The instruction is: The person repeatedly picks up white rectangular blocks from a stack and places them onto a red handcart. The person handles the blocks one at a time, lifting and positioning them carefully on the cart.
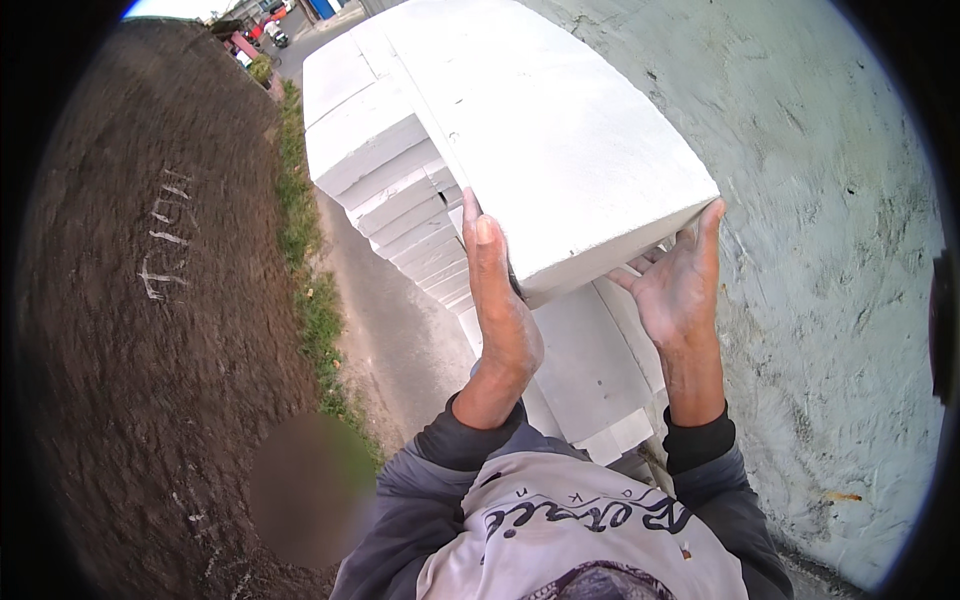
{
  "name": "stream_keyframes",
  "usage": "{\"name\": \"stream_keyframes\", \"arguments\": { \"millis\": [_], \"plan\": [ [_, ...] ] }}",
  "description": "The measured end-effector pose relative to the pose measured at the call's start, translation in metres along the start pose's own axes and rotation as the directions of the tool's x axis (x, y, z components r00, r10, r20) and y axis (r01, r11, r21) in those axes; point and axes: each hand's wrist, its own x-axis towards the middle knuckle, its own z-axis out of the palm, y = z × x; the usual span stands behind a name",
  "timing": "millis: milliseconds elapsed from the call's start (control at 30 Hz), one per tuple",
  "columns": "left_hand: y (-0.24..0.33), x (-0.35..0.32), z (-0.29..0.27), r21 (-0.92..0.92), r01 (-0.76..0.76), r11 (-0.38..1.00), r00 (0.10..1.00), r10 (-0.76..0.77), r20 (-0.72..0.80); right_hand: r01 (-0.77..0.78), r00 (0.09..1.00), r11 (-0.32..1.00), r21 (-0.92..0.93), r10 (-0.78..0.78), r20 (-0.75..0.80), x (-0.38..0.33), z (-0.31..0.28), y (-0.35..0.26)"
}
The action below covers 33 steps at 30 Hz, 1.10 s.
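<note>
While our left hand point(503, 310) lies along the near left side of the large white block point(600, 170), thumb straight, we cannot tell how far its hidden fingers close. Our right hand point(678, 285), partly open, holds the near right corner, fingers reaching underneath. The block is above stacked white blocks point(405, 225), beside the grey wall point(830, 270).

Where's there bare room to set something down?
The grey path is bare between grass strip and stacked white blocks, as is the big block's top, beside the plastered wall. The block's near end is crowded, flanked by left hand and right hand.
</note>
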Motion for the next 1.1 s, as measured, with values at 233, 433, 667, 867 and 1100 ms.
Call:
{"name": "stream_keyframes", "arguments": {
  "millis": [233,433,667,867,1100],
  "plan": [
    [-0.031,0.099,-0.076,0.165,0.168,0.972,0.962,-0.125,-0.244,0.007,0.993,1.000,0.007,-0.006,-0.121,0.002,-0.014,0.043],
    [0.009,0.255,-0.112,0.386,-0.053,0.921,0.964,0.149,-0.222,0.062,0.989,0.984,0.166,-0.037,-0.146,0.009,-0.026,0.065],
    [0.054,0.404,-0.125,0.158,-0.122,0.980,0.988,0.106,0.110,0.066,0.980,0.987,0.148,-0.036,-0.198,0.017,-0.029,0.079],
    [0.045,0.461,-0.115,0.325,-0.196,0.925,0.981,0.190,0.051,0.029,0.946,0.983,0.184,0.032,-0.322,0.023,-0.032,0.089],
    [0.047,0.511,-0.128,0.388,-0.186,0.903,0.983,0.172,0.072,0.036,0.943,0.934,0.355,0.086,-0.323,0.028,-0.043,0.091]
  ]
}}
